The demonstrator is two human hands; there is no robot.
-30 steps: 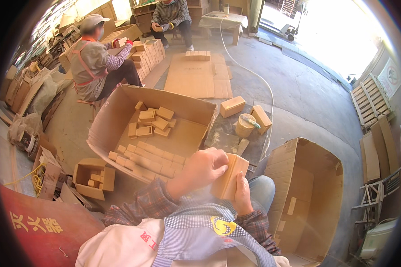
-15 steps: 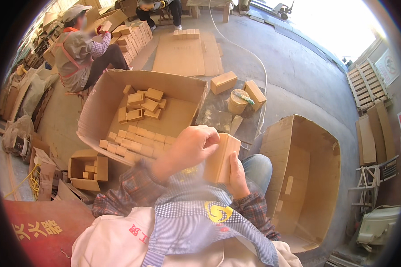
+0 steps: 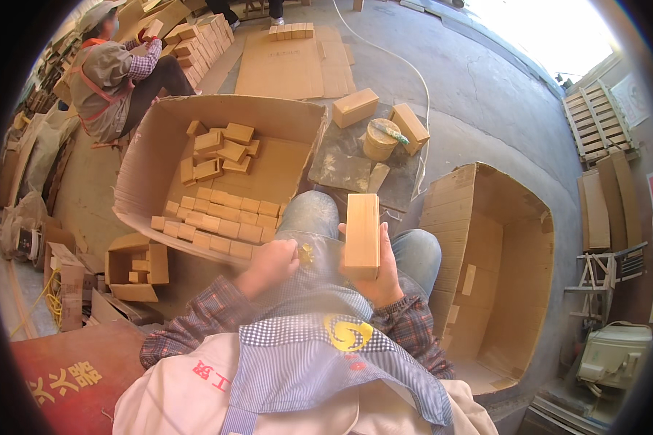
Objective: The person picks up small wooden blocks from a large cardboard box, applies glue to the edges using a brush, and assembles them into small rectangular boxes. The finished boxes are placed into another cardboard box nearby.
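Upright in my right hand [image 3: 382, 279] is a pale wooden box [image 3: 362, 233], a smooth rectangular block shape held from below and at its side above my lap. My left hand [image 3: 272, 264] is curled closed over the apron to the left of it, apart from the box; whether anything small is inside its fingers is hidden. Ahead and to the left, a large open carton [image 3: 141, 190] contains similar wooden boxes, some piled loosely [image 3: 232, 151] and others in neat rows [image 3: 221, 217].
An open carton [image 3: 442, 268] stands at my right. Ahead, a round tub [image 3: 379, 141] with a brush sits on a dark board [image 3: 339, 172] beside two wooden boxes. A small carton [image 3: 134, 291] is at left. Another person [image 3: 109, 80] sits at far left near stacked boxes. A hose [image 3: 395, 54] crosses the floor.
My left hand has come away from the wooden box and dropped left toward my lap. The box in my right hand has turned more upright. The whole view has shifted slightly.
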